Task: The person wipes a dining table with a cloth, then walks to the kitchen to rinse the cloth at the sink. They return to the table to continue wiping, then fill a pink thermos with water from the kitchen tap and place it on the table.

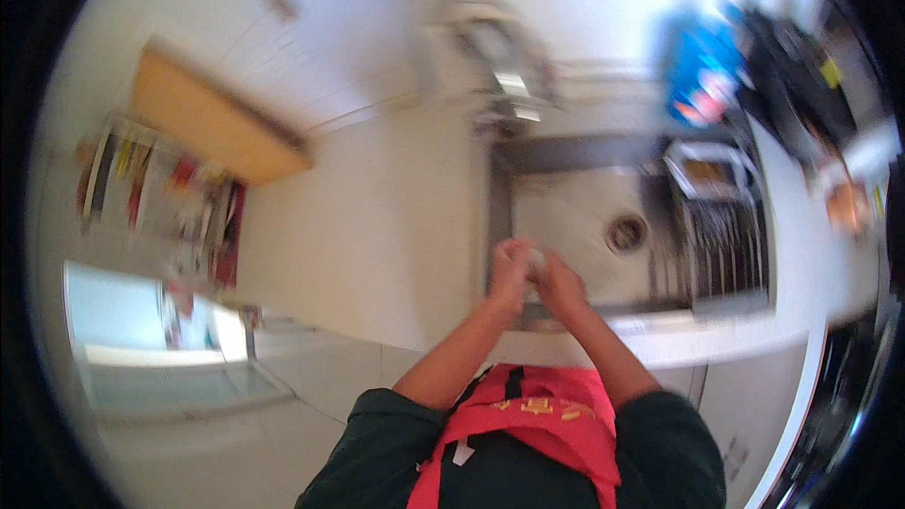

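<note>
My left hand (509,272) and my right hand (563,288) are close together over the near left part of a stainless steel sink (565,205). A small pale object (537,263) is gripped between them. Blur and my fingers hide most of it, so its kind is unclear. The round drain (626,233) lies to the right of my hands. Behind them, a metal faucet (520,95) stands blurred at the sink's back left.
A wire rack (728,247) spans the sink's right side, with a pale-framed item (710,170) at its back. A blue packet (703,71) stands behind. Leftward on the countertop (353,240) are an orange-brown board (212,116) and a holder of various items (155,184).
</note>
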A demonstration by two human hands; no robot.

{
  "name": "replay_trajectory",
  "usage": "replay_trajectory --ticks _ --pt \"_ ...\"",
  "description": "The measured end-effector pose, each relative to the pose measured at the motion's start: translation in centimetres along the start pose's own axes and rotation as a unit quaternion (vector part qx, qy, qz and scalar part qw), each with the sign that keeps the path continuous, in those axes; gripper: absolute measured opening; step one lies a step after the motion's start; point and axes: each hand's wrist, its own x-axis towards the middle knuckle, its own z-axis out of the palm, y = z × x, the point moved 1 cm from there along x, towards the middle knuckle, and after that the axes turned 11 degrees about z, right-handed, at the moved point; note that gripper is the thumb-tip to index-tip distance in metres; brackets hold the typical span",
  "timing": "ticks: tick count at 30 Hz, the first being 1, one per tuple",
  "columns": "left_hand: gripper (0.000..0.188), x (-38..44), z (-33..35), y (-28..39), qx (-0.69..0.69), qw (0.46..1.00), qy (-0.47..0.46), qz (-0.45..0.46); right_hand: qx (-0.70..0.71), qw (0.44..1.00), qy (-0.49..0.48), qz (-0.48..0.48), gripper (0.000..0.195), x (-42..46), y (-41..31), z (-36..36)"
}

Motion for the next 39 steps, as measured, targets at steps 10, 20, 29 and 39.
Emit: replay_trajectory --ticks 10,20,29,39 --pt "0.06 -13.2 -16.8 0.4 -0.001 0.994 -0.047 0.094 0.143 0.911 -0.368 -0.118 0.038 -10.4 -5.6 4.1" --pt "0.054 -28.5 -43.3 -3.0 0.102 0.962 0.216 0.131 -0.092 0.811 -0.36 -0.451 0.044 -21.4 -19.2 25.3" --pt "0.036 -44.9 -60.8 -4.6 0.221 0.882 0.417 0.014 -0.122 0.782 -0.578 -0.201 0.042 -30.1 -31.0 42.5" --pt "0.021 -39.1 -74.9 -4.2 0.207 0.779 0.559 0.194 -0.078 0.721 -0.685 0.072 0.04 -26.8 -40.9 60.4"
